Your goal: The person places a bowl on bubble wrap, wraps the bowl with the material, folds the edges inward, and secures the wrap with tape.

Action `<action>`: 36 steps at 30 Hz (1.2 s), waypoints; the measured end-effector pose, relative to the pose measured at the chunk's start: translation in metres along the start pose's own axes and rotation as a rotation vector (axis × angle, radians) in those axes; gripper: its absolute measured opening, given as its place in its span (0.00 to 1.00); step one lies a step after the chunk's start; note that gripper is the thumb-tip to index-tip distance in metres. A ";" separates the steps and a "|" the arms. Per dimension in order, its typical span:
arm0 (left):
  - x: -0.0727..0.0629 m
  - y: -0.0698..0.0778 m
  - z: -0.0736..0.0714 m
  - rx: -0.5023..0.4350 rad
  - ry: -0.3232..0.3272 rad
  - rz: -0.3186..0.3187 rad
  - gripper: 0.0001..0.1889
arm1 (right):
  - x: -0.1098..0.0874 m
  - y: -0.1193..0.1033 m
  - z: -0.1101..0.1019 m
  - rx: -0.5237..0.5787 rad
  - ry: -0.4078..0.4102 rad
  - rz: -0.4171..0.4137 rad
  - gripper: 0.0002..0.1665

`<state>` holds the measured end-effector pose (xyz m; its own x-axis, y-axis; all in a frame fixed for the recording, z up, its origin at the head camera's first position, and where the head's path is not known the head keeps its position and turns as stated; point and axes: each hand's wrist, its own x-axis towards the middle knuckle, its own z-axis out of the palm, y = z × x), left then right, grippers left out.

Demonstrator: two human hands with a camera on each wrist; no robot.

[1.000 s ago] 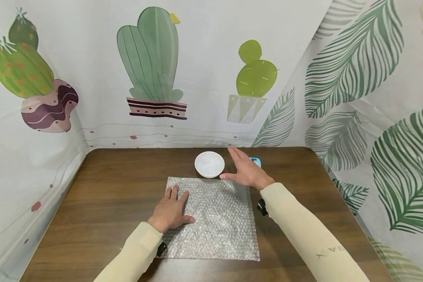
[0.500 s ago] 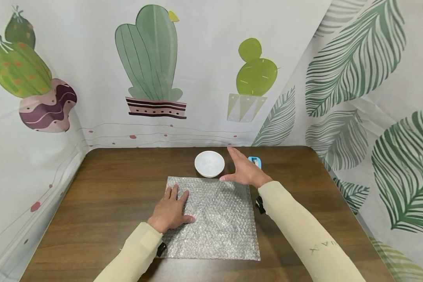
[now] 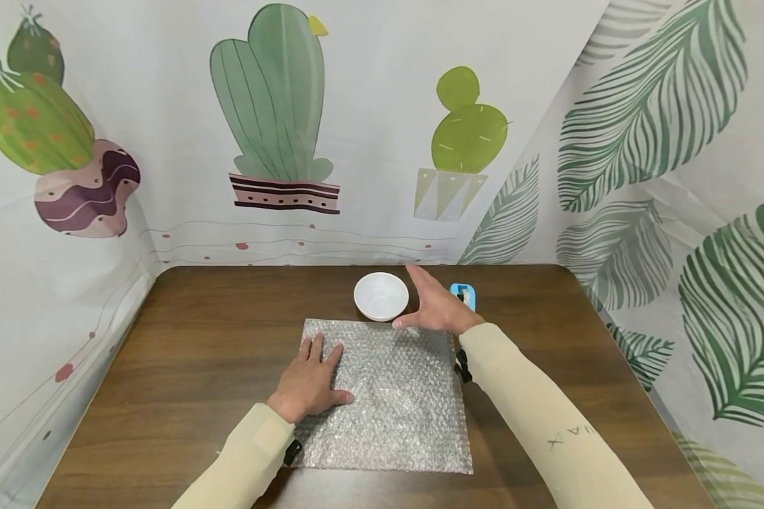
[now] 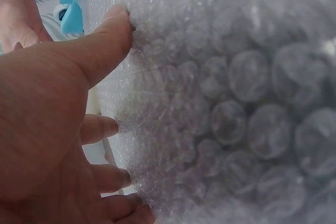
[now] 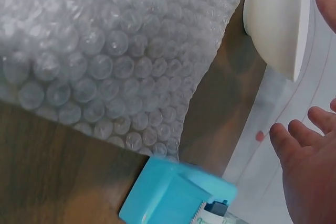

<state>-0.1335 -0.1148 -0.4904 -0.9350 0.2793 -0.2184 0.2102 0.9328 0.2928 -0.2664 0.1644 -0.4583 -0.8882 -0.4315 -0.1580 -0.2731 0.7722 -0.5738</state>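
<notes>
A sheet of clear bubble wrap [image 3: 395, 403] lies flat on the brown wooden table. My left hand [image 3: 308, 382] rests on its left part with fingers spread; the left wrist view shows the fingertips pressing the bubbles. Just behind the sheet stands a white bowl [image 3: 380, 297], seen from the side in the right wrist view. My right hand [image 3: 436, 304] hovers beside the bowl's right side, thumb and fingers apart, holding nothing. A blue tape dispenser [image 5: 173, 190] sits to the right of the bowl, partly hidden behind the right hand in the head view.
The wooden table [image 3: 197, 353] extends on both sides of the sheet. Behind it hangs a white cloth backdrop [image 3: 369, 141] printed with cacti and leaves. Dark bands show at both wrists.
The right hand has shifted slightly left toward the bowl, so more of the blue tape dispenser shows. My left hand stays in place on the bubble wrap.
</notes>
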 end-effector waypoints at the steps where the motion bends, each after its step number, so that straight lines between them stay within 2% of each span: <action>1: 0.000 0.000 0.000 0.000 0.000 -0.001 0.50 | 0.001 0.000 0.000 0.006 -0.001 -0.003 0.76; 15: 0.000 0.000 -0.001 0.000 0.016 -0.005 0.49 | 0.011 0.002 0.006 0.056 -0.018 -0.011 0.79; 22: -0.002 0.002 0.004 -0.010 0.019 0.014 0.49 | 0.013 0.003 0.011 0.080 -0.029 -0.001 0.81; 29: -0.003 0.001 0.005 -0.009 0.048 0.025 0.49 | 0.020 0.002 0.015 0.074 -0.022 -0.008 0.83; 36: -0.003 0.001 0.002 -0.007 0.048 0.015 0.50 | 0.030 0.000 0.020 0.065 -0.047 0.009 0.83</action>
<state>-0.1303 -0.1146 -0.4913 -0.9445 0.2815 -0.1691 0.2222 0.9270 0.3023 -0.2857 0.1418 -0.4795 -0.8716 -0.4475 -0.2000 -0.2393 0.7446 -0.6231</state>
